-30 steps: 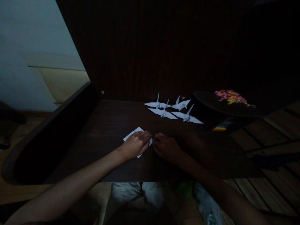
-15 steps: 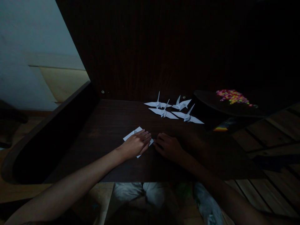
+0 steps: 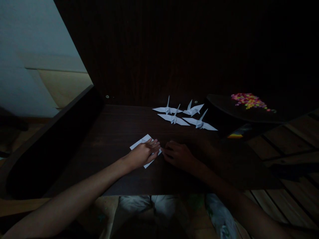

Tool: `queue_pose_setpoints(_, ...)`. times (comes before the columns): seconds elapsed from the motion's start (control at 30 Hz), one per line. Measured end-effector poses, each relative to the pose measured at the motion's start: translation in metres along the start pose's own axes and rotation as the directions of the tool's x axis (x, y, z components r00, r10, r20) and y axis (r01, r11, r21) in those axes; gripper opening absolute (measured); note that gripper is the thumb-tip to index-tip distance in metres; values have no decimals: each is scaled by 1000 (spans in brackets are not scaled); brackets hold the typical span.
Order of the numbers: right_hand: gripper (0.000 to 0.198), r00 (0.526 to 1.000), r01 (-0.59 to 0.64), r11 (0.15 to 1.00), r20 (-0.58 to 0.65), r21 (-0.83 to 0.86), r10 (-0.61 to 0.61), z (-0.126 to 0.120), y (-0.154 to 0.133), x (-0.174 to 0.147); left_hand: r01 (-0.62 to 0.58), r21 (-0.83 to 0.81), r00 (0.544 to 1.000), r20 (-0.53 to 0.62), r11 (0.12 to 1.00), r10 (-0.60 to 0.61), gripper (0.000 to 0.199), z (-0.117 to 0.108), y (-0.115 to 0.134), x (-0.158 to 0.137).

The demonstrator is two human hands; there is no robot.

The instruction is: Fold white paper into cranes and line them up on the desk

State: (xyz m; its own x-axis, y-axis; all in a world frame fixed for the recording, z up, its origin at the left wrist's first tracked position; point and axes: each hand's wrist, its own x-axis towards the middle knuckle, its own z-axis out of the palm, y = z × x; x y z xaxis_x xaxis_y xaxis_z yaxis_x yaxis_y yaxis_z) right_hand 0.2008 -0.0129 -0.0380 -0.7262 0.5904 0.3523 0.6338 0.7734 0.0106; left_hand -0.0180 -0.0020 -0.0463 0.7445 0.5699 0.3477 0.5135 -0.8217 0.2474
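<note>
White paper (image 3: 139, 142), head view: it lay flat on the dark bench (image 3: 117, 129), turned so that its corners pointed roughly to 12, 3, 6 and 9 o'clock. The left hand (image 3: 143, 154) reached in from 8 o'clock and rested palm-down over the middle, fingers extended and near together, covering the sheet without gripping it. The right hand (image 3: 178, 154) lay at 3 o'clock, half curled, its fingertips at the nearest corner; whether they pinched that corner could not be told in the dim light.

The step in hand appeared to be working the 3 o'clock corner while the sheet was steadied. Good practice called for even, light pressure from the left palm, so that the sheet neither slid nor wrinkled, and for exact alignment of the corner before any crease was pressed firmly from its middle outward.

As to appearance, the paper was plain white, with straight edges and sharp points at 12, 9 and 6 o'clock. Grey shading beside the left knuckles suggested a fold, though the hand hid most of the surface. Four white paper cranes (image 3: 174, 119) stood farther off, towards 1 o'clock.
</note>
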Motion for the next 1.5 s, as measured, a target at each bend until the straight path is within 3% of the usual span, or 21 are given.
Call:
queue_pose_setpoints(0.23, 21, 1000, 14, 997, 6, 76, -15, -1, 3, 0, 41, -79, 998, -35, 996, -43, 29, 6, -4, -3)
queue_pose_setpoints(0.4, 19, 986, -166, 938, 26, 306, 166, -1, 10, -5, 40, -77, 997, -66, 996, -45, 28, 7, -4, -2)
queue_pose_setpoints(0.5, 17, 979, -197, 909, 17, 367, 205, -1, 10, -5, 40, -43, 997, -57, 998, -42, 28, 7, -3, -1)
queue_pose_setpoints(0.83, 20, 997, -78, 988, -18, 132, 81, 3, 2, -7, 77, -81, 995, -62, 994, -82, 29, 9, -6, 0)
queue_pose_setpoints(1.13, 16, 994, -6, 1000, -108, -10, 5, 3, -4, -7, 231, -239, 964, -74, 943, -255, 19, 5, -1, 6)
queue_pose_setpoints(1.33, 16, 992, 6, 999, -124, -48, -12, 3, -7, -6, 360, -338, 916, -49, 870, -398, 13, -3, 4, 12)
queue_pose_setpoints(1.5, 14, 988, -14, 1000, -151, 5, 15, 7, -4, -8, 418, -342, 896, -2, 842, -445, 12, -7, 7, 16)
